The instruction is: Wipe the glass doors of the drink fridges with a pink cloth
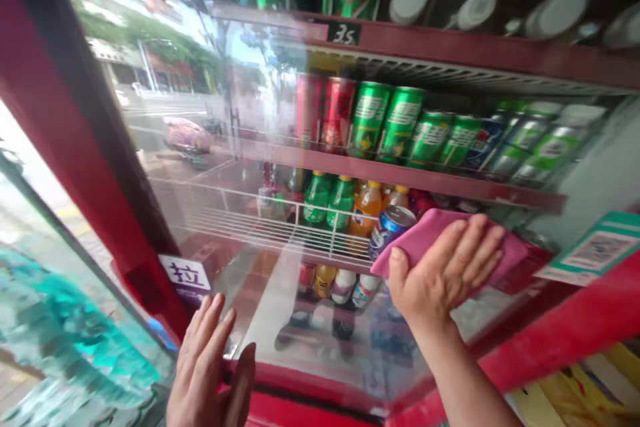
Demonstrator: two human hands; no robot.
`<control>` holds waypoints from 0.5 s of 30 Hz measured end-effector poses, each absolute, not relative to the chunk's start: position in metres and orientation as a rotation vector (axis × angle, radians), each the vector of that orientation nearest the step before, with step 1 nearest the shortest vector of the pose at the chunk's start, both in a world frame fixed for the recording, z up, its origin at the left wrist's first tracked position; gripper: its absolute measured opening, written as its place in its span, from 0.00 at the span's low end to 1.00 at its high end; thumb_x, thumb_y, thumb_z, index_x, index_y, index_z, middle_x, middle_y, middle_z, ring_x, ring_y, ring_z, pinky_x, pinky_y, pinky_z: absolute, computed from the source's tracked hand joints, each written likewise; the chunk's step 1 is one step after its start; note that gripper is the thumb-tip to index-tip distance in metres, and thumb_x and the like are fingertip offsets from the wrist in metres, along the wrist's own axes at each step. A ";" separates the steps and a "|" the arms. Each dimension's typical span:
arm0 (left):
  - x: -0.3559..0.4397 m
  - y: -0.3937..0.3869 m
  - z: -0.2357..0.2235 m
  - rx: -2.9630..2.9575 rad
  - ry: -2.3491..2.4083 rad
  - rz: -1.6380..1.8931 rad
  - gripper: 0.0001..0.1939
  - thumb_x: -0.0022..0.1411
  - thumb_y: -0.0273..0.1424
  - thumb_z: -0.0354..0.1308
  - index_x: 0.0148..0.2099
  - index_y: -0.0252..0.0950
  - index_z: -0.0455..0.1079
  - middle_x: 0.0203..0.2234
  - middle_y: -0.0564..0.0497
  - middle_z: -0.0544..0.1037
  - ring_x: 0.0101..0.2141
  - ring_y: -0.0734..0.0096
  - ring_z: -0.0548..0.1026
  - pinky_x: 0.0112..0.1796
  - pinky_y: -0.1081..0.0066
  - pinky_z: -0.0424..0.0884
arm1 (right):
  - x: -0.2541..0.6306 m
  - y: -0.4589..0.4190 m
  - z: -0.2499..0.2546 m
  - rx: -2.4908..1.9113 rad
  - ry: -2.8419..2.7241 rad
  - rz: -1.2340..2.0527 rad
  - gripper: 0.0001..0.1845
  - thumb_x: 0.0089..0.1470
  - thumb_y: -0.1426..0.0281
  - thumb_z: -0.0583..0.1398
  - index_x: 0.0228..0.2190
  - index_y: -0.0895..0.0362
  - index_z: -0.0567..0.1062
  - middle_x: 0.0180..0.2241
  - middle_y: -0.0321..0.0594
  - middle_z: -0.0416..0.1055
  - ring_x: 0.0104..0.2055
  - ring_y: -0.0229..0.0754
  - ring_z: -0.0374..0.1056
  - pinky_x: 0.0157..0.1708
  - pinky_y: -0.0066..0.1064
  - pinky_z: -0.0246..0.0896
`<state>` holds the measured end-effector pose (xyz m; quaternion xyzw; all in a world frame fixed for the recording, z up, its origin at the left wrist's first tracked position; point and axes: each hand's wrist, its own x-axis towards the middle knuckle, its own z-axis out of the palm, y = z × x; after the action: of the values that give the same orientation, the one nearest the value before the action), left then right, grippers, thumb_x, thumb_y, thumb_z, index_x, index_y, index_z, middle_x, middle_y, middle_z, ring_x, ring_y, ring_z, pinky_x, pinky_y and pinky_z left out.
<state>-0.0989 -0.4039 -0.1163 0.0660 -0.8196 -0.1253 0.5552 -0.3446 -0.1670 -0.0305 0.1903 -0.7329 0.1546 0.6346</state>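
My right hand [445,273] lies flat on a pink cloth [430,233], pressing it against the glass door [225,167] of a red drinks fridge. Its fingers are stretched out over the cloth. My left hand [207,367] rests flat against the lower left of the same glass, fingers together and straight, holding nothing. Behind the glass stand green cans [385,123], red cans [325,110], green and orange bottles [345,203] on wire shelves.
The fridge's red frame [65,147] runs diagonally at the left, with a purple label [186,275] near its lower end. A green and white sticker [595,250] sits at the right. The glass reflects a street and trees. A price tag [343,33] marks the top shelf.
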 end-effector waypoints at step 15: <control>-0.082 -0.452 -0.122 0.145 -1.960 -0.389 0.44 0.65 0.18 0.66 0.79 0.43 0.60 0.74 0.37 0.68 0.72 0.48 0.70 0.70 0.50 0.71 | -0.293 -0.304 -0.010 1.035 -1.689 0.201 0.45 0.71 0.53 0.61 0.79 0.53 0.53 0.75 0.50 0.64 0.81 0.62 0.50 0.78 0.60 0.45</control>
<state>-0.0815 -0.4518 -0.1220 0.0612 -0.8241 -0.1637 0.5388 -0.2927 -0.3039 -0.0095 0.4363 -0.7119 0.0849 0.5438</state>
